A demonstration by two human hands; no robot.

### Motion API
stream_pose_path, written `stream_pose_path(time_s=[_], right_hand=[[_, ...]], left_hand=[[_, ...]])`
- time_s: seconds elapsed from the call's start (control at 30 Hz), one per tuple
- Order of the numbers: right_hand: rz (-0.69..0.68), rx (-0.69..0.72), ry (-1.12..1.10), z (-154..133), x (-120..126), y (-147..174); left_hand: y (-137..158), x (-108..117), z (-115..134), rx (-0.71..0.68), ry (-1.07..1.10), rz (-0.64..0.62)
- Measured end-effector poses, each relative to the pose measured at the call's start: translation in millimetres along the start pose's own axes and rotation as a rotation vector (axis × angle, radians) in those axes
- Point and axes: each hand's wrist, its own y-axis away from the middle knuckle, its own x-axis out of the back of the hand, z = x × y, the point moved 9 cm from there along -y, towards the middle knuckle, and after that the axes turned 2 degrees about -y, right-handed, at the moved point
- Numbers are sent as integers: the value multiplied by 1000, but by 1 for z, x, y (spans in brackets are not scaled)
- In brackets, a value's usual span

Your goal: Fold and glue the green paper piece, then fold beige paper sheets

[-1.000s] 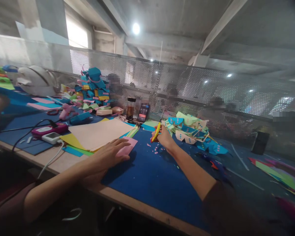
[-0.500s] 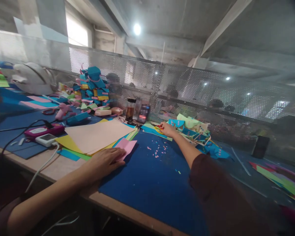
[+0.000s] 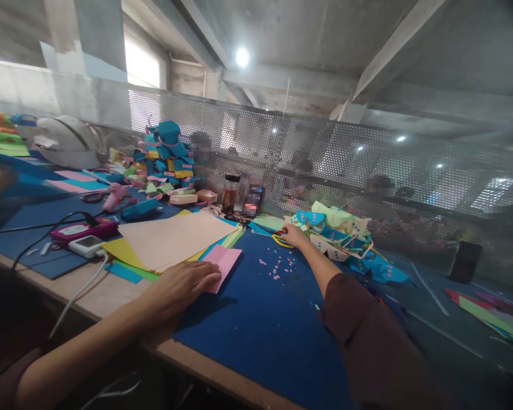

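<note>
My left hand [image 3: 183, 286] lies flat on the blue mat [image 3: 260, 319], its fingertips pressing on the near corner of a pink paper sheet [image 3: 224, 259]. My right arm stretches forward. My right hand [image 3: 293, 234] rests low on the mat at the yellow-handled scissors [image 3: 279, 241], which lie flat with the handle loop showing beside my fingers. Just right of that hand is a heap of cut paper shapes [image 3: 340, 233] in teal and pale green with dotted marks. Tiny pink paper scraps [image 3: 277, 267] dot the mat between my hands.
A stack of large coloured sheets [image 3: 175, 236] lies left of the pink sheet. Beyond it are a pile of folded paper pieces [image 3: 165, 156], a jar [image 3: 229, 192], a pink device with cables [image 3: 83, 230] and a perforated metal screen [image 3: 325, 154]. Other people sit behind the screen.
My right hand held the scissors upright, then reached forward and lowered them flat onto the mat by the paper heap. My left hand stayed on the pink sheet.
</note>
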Motion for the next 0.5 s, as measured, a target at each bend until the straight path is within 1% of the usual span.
stream_pose_path(time_s=[0.07, 0.1, 0.13, 0.17, 0.2, 0.23, 0.3, 0.37, 0.43, 0.5], right_hand=[[5, 43, -32, -20, 6, 5], [2, 81, -53, -35, 8, 10], [-11, 128, -76, -53, 8, 18], [-30, 179, -99, -72, 8, 28], [-50, 234, -120, -93, 6, 42], [-72, 305, -143, -115, 3, 58], [-118, 504, -181, -160, -5, 100], [-145, 643, -213, -192, -15, 142], [-150, 725, -224, -209, -24, 176], [-130, 763, -210, -215, -32, 197]], left_hand=[[2, 3, 1, -28, 3, 12], [3, 7, -4, -19, -24, 41], [4, 10, -10, -20, -68, 73], [5, 16, -22, 18, -126, 128], [6, 19, -37, 79, -175, 146], [6, 19, -52, 131, -214, 119], [10, 21, -82, 215, -255, 65], [17, 22, -106, 273, -268, -3], [27, 23, -124, 342, -277, -57], [36, 21, -132, 340, -264, -103]])
